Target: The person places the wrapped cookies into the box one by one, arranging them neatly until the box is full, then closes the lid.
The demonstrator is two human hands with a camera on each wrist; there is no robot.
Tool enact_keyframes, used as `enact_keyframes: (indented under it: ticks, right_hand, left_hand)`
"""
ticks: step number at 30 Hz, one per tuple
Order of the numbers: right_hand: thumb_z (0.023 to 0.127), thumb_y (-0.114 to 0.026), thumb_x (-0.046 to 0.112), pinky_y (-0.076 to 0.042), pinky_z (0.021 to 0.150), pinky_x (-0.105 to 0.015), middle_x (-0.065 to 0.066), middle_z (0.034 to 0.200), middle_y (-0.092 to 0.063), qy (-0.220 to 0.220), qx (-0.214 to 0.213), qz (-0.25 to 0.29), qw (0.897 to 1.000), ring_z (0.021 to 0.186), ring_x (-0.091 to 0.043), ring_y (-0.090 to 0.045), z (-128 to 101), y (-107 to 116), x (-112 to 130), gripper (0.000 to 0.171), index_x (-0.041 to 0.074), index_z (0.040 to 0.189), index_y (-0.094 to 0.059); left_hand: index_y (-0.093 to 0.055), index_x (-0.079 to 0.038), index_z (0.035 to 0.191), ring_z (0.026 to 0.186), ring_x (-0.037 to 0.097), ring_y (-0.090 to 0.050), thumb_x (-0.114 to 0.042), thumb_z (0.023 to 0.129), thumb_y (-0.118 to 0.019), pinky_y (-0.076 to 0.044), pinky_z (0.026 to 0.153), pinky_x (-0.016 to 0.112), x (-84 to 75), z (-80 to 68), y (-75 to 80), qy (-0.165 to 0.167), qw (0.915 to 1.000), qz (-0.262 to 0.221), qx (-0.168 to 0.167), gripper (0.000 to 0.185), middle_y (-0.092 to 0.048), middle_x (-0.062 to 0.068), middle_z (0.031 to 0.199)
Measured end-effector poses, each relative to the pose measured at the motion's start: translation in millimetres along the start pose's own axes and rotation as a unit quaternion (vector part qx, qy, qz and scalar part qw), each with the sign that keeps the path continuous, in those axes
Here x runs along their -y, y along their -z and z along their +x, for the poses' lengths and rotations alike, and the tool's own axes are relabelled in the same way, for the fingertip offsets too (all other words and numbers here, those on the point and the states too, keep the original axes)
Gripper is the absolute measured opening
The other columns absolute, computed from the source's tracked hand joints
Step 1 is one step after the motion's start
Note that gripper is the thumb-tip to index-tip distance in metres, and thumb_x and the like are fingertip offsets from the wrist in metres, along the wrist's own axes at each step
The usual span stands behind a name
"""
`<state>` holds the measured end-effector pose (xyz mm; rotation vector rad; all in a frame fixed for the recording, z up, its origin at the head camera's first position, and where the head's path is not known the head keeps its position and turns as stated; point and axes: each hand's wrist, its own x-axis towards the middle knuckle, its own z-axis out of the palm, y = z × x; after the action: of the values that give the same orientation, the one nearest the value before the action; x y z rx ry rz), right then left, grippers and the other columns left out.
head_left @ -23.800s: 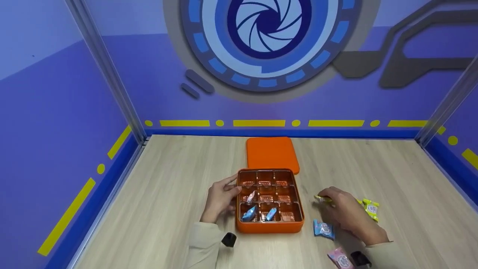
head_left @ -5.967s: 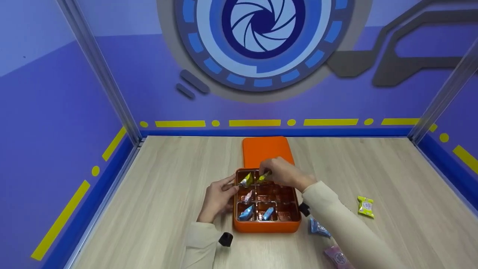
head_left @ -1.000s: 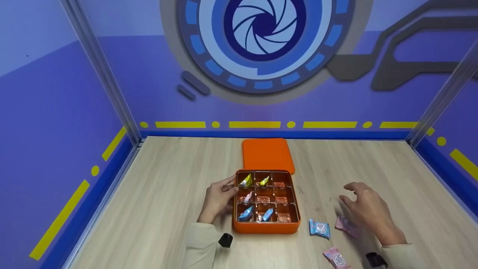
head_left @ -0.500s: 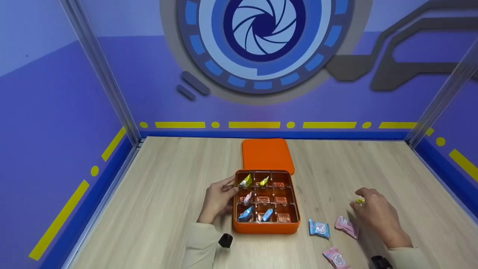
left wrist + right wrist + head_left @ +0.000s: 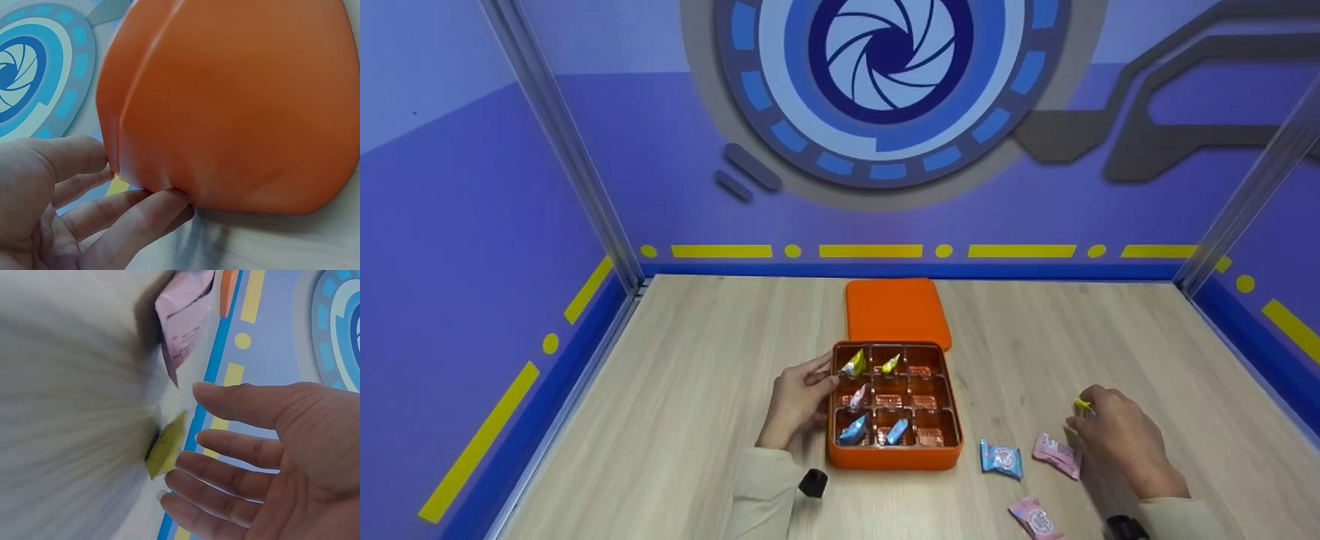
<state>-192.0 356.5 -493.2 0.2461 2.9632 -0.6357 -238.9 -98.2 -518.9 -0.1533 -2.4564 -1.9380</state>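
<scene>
My left hand (image 5: pixel 799 401) holds the left side of an orange compartment box (image 5: pixel 896 458), its thumb at the rim. The left wrist view shows the fingertips against the box's orange outer wall (image 5: pixel 236 112). Yellow wrapped candies sit in the back left (image 5: pixel 854 363) and back middle (image 5: pixel 891 364) compartments. A pink candy (image 5: pixel 858 396) lies in the middle left one, with blue candies (image 5: pixel 854 429) in the front left and front middle. On the right, my right hand (image 5: pixel 1125 435) reaches down at a yellow candy (image 5: pixel 167 446); its thumb and fingers are spread in the right wrist view.
Between the box and my right hand, a blue candy (image 5: pixel 1001 459) and two pink candies, one farther back (image 5: pixel 1057 455) and one nearer (image 5: pixel 1036 517), lie on the wooden table (image 5: pixel 720 337). The orange lid (image 5: pixel 898 311) lies behind the box. Blue printed panels surround the table.
Since the oldest frame, two yellow candies have come into the back row. During the last second my right hand has moved right and down to the remaining yellow candy. My left hand stays put.
</scene>
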Motion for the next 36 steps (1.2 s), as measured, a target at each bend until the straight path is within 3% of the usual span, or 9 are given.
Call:
enact_keyframes:
  ticks: [3,8,13,20,24,33,36]
  right_hand:
    - [0.092,-0.078,0.009,-0.054,0.088,-0.064,-0.033,0.115,-0.064,-0.002,0.011,0.002,1.0,0.101,-0.044,-0.064,0.6,-0.5,-1.0,0.045,-0.015,0.126,-0.061]
    - [0.086,-0.076,0.0,-0.054,0.087,-0.064,-0.035,0.114,-0.065,0.034,-0.012,-0.006,0.999,0.104,-0.049,-0.065,-2.6,-2.2,-3.2,0.043,-0.018,0.122,-0.061]
    - [0.084,-0.069,-0.007,-0.054,0.087,-0.064,-0.034,0.11,-0.065,0.043,-0.018,0.0,0.999,0.103,-0.05,-0.065,-2.2,-2.4,-3.0,0.038,-0.02,0.119,-0.06]
    - [0.092,-0.063,-0.007,-0.054,0.09,-0.065,-0.037,0.112,-0.064,0.037,-0.015,0.016,0.999,0.107,-0.052,-0.064,-1.1,-0.6,-4.2,0.032,-0.021,0.12,-0.059]
    - [0.095,-0.064,-0.003,-0.054,0.088,-0.064,-0.032,0.106,-0.066,0.037,-0.023,0.02,0.999,0.1,-0.046,-0.065,-0.6,-0.4,-5.7,0.027,-0.019,0.117,-0.061]
    - [0.097,-0.064,0.002,-0.054,0.085,-0.063,-0.025,0.106,-0.071,0.017,-0.027,0.034,0.999,0.095,-0.039,-0.066,-4.8,-0.7,-9.5,0.022,-0.01,0.114,-0.069]
    - [0.096,-0.064,0.001,-0.054,0.084,-0.064,-0.026,0.105,-0.071,0.037,-0.051,0.035,0.997,0.095,-0.042,-0.067,-7.0,-2.3,-12.3,0.02,-0.01,0.112,-0.069]
  left_hand:
    - [-0.063,-0.004,0.146,0.101,0.032,-0.076,-0.005,0.098,-0.072,-0.065,0.059,0.041,-0.4,0.3,0.0,-0.001,1.0,-0.003,0.002,0.049,-0.074,0.024,0.121]
    - [-0.064,-0.003,0.146,0.101,0.034,-0.076,-0.006,0.098,-0.073,-0.065,0.065,0.043,-1.0,0.6,0.2,-0.014,0.9998,0.014,0.002,0.049,-0.074,0.025,0.119]
    - [-0.063,-0.005,0.147,0.095,0.03,-0.077,-0.006,0.099,-0.073,-0.064,0.057,0.04,-1.2,-0.1,-0.1,0.002,1.0,0.009,0.001,0.049,-0.074,0.024,0.119]
    - [-0.063,-0.004,0.147,0.099,0.03,-0.076,-0.005,0.098,-0.072,-0.064,0.059,0.04,-1.1,-0.8,-0.5,0.003,1.0,0.007,-0.003,0.049,-0.074,0.024,0.121]
    - [-0.064,-0.003,0.146,0.101,0.03,-0.076,-0.004,0.098,-0.072,-0.065,0.061,0.04,-0.6,-0.2,-0.5,0.001,1.0,0.004,-0.005,0.049,-0.074,0.023,0.122]
    - [-0.065,-0.005,0.145,0.101,0.033,-0.076,-0.005,0.098,-0.073,-0.065,0.062,0.043,-0.3,0.2,0.1,-0.005,0.9999,0.009,-0.003,0.048,-0.074,0.025,0.12]
    - [-0.064,-0.004,0.145,0.104,0.035,-0.075,-0.006,0.098,-0.073,-0.065,0.061,0.042,0.0,0.1,0.4,-0.008,0.9999,0.014,-0.002,0.048,-0.073,0.025,0.121]
